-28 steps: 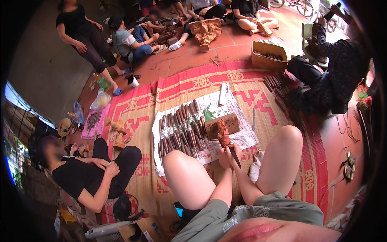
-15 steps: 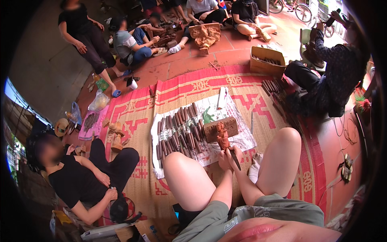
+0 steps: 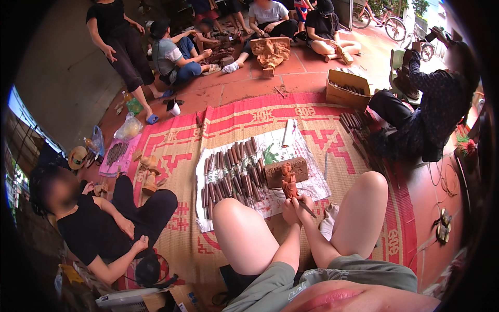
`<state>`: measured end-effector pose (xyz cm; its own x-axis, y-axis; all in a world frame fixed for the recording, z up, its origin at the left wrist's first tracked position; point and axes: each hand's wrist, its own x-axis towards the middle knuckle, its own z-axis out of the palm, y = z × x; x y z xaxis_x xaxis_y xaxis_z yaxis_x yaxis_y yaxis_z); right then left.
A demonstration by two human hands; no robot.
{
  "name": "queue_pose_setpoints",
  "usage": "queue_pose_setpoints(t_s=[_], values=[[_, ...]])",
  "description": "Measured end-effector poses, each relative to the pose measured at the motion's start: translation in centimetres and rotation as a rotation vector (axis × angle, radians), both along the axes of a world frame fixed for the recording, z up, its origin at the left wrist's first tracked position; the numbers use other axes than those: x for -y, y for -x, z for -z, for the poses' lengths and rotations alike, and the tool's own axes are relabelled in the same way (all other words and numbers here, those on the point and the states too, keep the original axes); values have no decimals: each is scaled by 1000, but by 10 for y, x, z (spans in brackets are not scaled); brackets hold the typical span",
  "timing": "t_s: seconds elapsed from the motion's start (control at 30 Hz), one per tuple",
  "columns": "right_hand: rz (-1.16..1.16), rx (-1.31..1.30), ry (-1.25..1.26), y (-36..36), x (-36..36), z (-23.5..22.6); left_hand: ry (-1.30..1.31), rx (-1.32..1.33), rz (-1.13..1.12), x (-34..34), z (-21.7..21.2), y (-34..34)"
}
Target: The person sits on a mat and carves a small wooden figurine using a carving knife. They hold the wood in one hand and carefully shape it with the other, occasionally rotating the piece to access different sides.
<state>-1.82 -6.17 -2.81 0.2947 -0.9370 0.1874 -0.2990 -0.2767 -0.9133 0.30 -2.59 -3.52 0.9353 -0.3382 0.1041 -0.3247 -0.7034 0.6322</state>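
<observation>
A reddish-brown carved wooden figurine [image 3: 289, 181] stands upright between my knees, held at its lower end. My left hand [image 3: 289, 211] is closed around its base. Close against it, my right hand [image 3: 303, 204] grips a carving chisel [image 3: 308, 209], whose dark handle sticks out down to the right; its tip is hidden by my fingers and the figurine. Just behind the figurine, a brown wooden block [image 3: 273, 176] rests on a white cloth [image 3: 270, 207]. Several dark-handled chisels [image 3: 226, 184] lie in rows on the cloth, left of the block.
My bent knees flank my hands on a red-and-tan woven mat [image 3: 182, 135]. At the left, a person in black [image 3: 88, 229] sits near a light wooden carving [image 3: 149, 179]. A wooden box [image 3: 347, 91] and a seated person [image 3: 429, 104] are at the far right. More people sit further back.
The chisel handle has swung from pointing steeply down to a flatter slant toward the right. Both hands stay together at the figurine's base. The whole view has shifted slightly.
</observation>
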Motion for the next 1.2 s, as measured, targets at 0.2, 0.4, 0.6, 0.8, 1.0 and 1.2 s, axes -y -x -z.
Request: queue_pose_setpoints(t_s=[0.2, 0.4, 0.6, 0.8, 1.0, 1.2], values=[[-9, 84, -48, -7, -5, -6, 58, 81, -27, -6, 23, -8], [-16, 126, -111, 3, 6, -3, 43, 7, -2, 5, 18, 1], [-45, 104, -60, -3, -7, -22, 69, 101, -24, -4, 25, -5], [-31, 109, -118, -4, -7, -21, 57, 113, -35, -3, 22, -5], [-97, 87, -103, 0, -2, -12, 27, 70, -23, -1, 7, -1], [-52, 141, -78, -3, -3, -13, 62, 53, -25, -4, 6, -3]])
